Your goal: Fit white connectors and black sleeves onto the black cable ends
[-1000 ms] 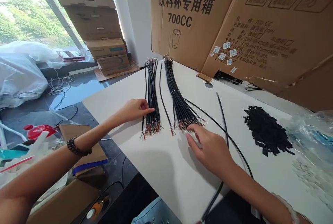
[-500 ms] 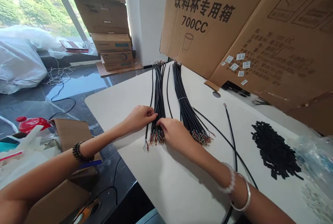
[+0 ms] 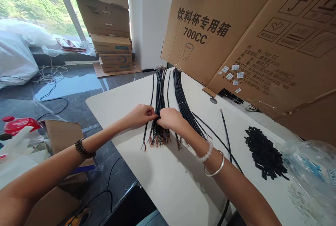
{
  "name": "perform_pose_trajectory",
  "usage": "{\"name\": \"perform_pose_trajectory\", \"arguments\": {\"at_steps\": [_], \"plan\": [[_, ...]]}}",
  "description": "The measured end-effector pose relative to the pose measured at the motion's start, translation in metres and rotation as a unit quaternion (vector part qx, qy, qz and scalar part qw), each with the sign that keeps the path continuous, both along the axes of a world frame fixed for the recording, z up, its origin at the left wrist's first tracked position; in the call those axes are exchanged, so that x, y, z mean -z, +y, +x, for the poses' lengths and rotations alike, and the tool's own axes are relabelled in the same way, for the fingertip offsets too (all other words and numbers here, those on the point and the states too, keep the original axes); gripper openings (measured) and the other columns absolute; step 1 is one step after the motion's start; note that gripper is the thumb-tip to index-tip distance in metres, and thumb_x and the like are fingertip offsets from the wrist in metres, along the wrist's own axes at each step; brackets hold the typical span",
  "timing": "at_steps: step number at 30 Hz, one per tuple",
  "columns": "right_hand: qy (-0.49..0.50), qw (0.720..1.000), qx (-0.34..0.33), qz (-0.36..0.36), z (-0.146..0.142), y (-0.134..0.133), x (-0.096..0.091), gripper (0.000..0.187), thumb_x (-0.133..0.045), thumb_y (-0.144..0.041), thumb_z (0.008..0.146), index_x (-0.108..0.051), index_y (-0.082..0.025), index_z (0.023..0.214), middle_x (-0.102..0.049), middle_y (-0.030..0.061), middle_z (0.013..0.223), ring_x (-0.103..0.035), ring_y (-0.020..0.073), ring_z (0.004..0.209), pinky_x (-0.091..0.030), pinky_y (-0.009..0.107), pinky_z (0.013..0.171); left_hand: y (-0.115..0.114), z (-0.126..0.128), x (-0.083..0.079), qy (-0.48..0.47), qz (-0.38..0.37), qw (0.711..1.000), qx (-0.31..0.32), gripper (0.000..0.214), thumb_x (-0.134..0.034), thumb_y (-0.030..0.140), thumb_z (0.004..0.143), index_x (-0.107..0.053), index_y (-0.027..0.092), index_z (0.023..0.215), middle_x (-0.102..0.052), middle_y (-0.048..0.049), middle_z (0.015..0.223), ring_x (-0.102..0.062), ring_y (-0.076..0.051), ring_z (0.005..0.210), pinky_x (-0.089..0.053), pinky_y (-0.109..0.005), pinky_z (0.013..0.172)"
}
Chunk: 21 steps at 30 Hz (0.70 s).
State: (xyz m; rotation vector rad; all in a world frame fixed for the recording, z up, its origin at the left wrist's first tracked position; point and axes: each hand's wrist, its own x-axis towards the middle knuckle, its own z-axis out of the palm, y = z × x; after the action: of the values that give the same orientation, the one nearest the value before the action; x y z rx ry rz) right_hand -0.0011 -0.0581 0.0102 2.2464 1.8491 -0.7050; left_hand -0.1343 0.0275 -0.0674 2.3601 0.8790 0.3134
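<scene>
The left bundle of black cables (image 3: 160,93) lay on the white table (image 3: 162,177), straight in front of the person, with its long axis going away from the body and its bare coloured wire ends (image 3: 159,140) at the near side. The left hand (image 3: 143,114) came to it crosswise from the left, and the right hand (image 3: 172,118) from the right, so neither was clearly nearer: their fingertips almost met above the lower half of this bundle. Both hands were narrow, with thumb and fingers close together, but I cannot tell what exactly was pinched between them. One single cable (image 3: 168,91) passed under the right hand. The tied bundle (image 3: 181,91) lay just to the right, leaning a little, and the right forearm crossed over its near end.
</scene>
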Motion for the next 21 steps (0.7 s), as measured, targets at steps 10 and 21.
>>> {"name": "perform_pose_trajectory", "arguments": {"at_steps": [10, 21], "plan": [[0.22, 0.969, 0.082, 0.074, 0.049, -0.008, -0.035, 0.031, -0.047, -0.028, 0.1, -0.051, -0.013, 0.073, -0.037, -0.0073, 0.054, -0.033, 0.0055, 0.043, -0.03, 0.019, 0.044, 0.0, 0.001, 0.002, -0.02, 0.032, 0.999, 0.02, 0.034, -0.062, 0.05, 0.086, -0.058, 0.016, 0.084, -0.058, 0.0006, 0.072, -0.052, -0.013, 0.063, -0.043, -0.03, 0.068], [0.376, 0.858, 0.132, 0.323, 0.065, -0.001, -0.147, 0.03, -0.044, -0.019, 0.099, -0.048, -0.015, 0.069, -0.028, -0.0077, 0.048, -0.022, 0.0056, 0.043, -0.016, 0.022, 0.044, 0.003, 0.007, 0.005, 0.04, 0.052, 0.998, 0.002, 0.035, -0.06, 0.049, 0.089, -0.059, 0.014, 0.082, -0.057, -0.0005, 0.074, -0.054, -0.014, 0.069, -0.047, -0.032, 0.071]]}}
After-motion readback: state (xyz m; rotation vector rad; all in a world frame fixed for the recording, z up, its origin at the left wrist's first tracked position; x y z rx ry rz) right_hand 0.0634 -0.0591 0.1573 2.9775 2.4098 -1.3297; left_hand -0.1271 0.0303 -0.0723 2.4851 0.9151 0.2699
